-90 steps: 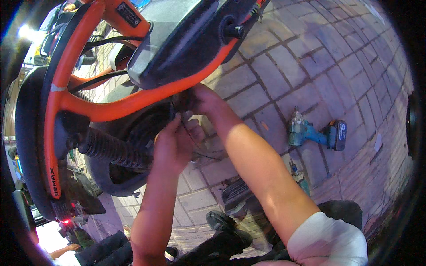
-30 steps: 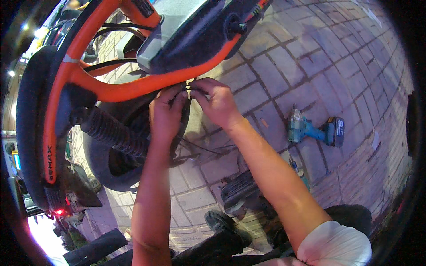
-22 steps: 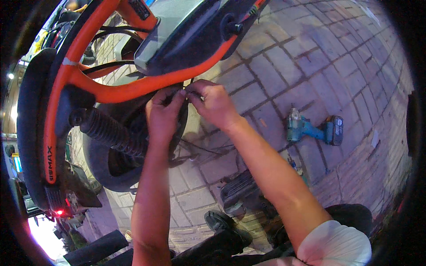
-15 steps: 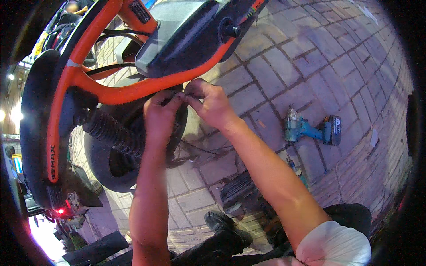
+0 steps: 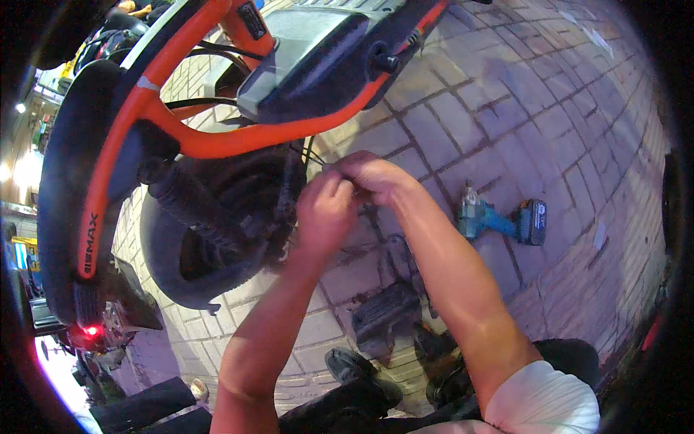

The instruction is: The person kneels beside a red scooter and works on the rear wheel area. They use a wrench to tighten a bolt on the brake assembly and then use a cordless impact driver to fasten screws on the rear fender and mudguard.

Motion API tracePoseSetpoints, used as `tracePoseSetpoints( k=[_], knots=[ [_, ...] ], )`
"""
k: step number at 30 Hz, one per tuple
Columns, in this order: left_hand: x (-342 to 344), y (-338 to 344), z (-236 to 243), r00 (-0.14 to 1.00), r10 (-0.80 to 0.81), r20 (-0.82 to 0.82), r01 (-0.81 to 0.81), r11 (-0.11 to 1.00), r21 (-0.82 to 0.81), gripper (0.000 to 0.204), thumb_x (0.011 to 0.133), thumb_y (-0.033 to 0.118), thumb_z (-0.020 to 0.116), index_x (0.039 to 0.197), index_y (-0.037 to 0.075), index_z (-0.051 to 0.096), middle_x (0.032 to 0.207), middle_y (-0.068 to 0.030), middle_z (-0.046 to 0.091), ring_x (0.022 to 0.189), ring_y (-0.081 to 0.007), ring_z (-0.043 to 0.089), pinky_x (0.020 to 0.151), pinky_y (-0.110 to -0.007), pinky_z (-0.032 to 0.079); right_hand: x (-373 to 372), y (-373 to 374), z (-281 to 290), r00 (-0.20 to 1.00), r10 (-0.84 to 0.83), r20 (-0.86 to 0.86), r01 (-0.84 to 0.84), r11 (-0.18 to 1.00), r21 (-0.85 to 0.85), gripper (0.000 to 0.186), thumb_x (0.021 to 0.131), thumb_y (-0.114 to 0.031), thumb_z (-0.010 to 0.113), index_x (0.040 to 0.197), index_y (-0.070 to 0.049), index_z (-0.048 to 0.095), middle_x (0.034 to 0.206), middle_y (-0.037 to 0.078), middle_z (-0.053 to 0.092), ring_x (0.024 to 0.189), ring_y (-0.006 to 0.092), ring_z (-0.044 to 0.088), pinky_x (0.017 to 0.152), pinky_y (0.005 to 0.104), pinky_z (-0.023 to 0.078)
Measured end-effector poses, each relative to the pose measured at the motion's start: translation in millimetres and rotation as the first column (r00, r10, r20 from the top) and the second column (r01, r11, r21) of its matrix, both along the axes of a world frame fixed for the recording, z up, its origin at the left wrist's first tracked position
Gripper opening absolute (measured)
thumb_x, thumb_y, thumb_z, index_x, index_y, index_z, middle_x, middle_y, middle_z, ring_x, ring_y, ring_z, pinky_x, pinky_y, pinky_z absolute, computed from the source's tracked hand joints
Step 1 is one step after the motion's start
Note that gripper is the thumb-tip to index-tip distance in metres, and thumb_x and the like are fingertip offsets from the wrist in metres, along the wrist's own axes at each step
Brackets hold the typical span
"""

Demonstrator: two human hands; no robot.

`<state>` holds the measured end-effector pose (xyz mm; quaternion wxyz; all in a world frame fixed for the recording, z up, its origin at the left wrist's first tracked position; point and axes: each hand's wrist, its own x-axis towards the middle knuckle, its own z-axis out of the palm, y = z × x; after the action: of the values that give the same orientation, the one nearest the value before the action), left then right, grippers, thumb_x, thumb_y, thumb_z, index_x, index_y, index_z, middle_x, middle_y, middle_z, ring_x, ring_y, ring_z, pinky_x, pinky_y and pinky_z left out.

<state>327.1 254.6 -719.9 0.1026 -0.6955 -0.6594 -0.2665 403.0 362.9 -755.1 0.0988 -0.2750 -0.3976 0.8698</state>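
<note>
My left hand (image 5: 327, 211) and my right hand (image 5: 374, 179) are pressed close together, fingers curled round thin black cables (image 5: 311, 155) below the scooter's orange frame tube (image 5: 253, 142). Their fingertips are largely hidden. Left of my hands are the scooter's black wheel and mudguard (image 5: 170, 257) and a dark coiled shock absorber (image 5: 195, 202). A teal cordless power tool with a black battery (image 5: 491, 220) lies on the paving to the right of my right forearm.
A ribbed black part (image 5: 383, 315) and my shoe (image 5: 350, 369) are below my hands on the brick paving (image 5: 564, 130). Another person's dark-trousered leg (image 5: 141, 401) is at lower left. Further scooters (image 5: 108, 43) stand at upper left; a red light (image 5: 90, 331) glows low left.
Both hands have shifted right and down from under the frame tube, bunching tighter together. The left forearm now slants more to the right. More of the cables shows above the hands.
</note>
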Motion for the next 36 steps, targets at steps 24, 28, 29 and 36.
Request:
tracePoseSetpoints(
  k=[24,28,29,36],
  knots=[
    [-15.5,-4.8,-31.0,-0.400,0.165,0.902,-0.054,0.978,-0.202,0.053,0.087,0.015,0.054,0.134,0.010,0.033,0.128,-0.0047,0.044,0.111,-0.0226,0.046,0.094,-0.044,0.037,0.2,-24.6,34.9,0.967,-0.246,0.062,0.168,0.806,0.567,0.018,0.078,-0.014,0.057,0.067,-0.001,0.061,0.056,0.000,0.050,0.055,0.0086,0.045,0.050,0.0283,0.036],
    [-20.2,-4.2,-35.3,-0.442,0.118,0.889,-0.053,0.986,-0.157,0.051,0.087,0.013,0.051,0.134,0.012,0.033,0.129,-0.0006,0.042,0.113,-0.0227,0.044,0.096,-0.048,0.034,1.2,-9.2,-29.9,0.936,-0.327,0.129,0.224,0.838,0.497,0.020,0.077,-0.016,0.058,0.067,0.001,0.060,0.057,0.002,0.051,0.054,0.0101,0.044,0.049,0.0303,0.034],
    [-17.9,-1.1,-36.6,-0.450,0.128,0.884,-0.065,0.982,-0.175,0.051,0.087,0.013,0.051,0.134,0.012,0.033,0.130,0.0001,0.041,0.113,-0.0227,0.044,0.096,-0.048,0.033,0.3,-2.2,-40.4,0.933,-0.339,0.119,0.230,0.820,0.525,0.021,0.077,-0.017,0.058,0.067,0.001,0.060,0.057,0.003,0.051,0.055,0.0109,0.045,0.050,0.0305,0.035],
    [-16.6,-4.7,-35.1,-0.437,0.158,0.885,-0.066,0.976,-0.207,0.054,0.087,0.014,0.049,0.137,0.014,0.031,0.139,0.0001,0.035,0.115,-0.0222,0.041,0.097,-0.048,0.032,-5.8,19.3,-40.8,0.938,-0.095,0.333,-0.190,0.663,0.724,0.027,0.080,-0.023,0.057,0.078,0.003,0.063,0.070,0.011,0.061,0.067,0.0183,0.054,0.062,0.0337,0.042]
  ],
)
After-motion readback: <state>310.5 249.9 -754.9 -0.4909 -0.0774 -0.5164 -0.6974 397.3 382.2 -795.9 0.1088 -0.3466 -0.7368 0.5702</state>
